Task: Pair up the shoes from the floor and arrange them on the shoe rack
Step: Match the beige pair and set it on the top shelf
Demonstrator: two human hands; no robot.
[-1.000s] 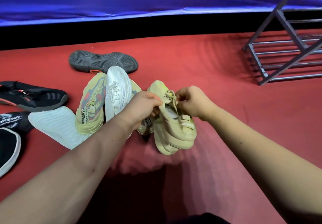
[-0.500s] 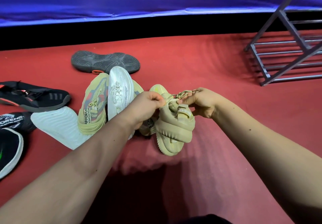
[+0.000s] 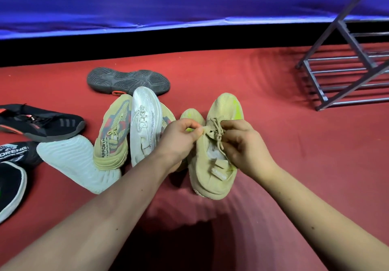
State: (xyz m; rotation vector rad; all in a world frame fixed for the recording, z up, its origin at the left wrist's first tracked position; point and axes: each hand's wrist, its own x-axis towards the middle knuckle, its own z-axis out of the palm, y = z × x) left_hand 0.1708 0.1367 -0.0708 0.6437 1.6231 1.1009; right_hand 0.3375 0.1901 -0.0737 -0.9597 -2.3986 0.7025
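A beige knit sneaker [image 3: 212,165] with a yellow-green streak lies upright on the red floor, toe pointing away. My left hand [image 3: 179,142] pinches its upper edge beside the laces. My right hand [image 3: 244,146] pinches the beige laces. A second beige sneaker [image 3: 192,115] lies just behind my left hand, mostly hidden. The metal shoe rack [image 3: 341,70] stands at the far right with nothing on its visible bars.
To the left lie a white sneaker [image 3: 145,123], a yellow patterned sneaker [image 3: 113,138], an overturned white sole [image 3: 75,163], a dark grey sole [image 3: 128,81] and black shoes [image 3: 40,123]. A blue sheet with a black base closes off the back.
The beige sneaker has turned from lying on its side to sitting upright with its toe pointing away. Both hands stay at its laces and have shifted slightly right.
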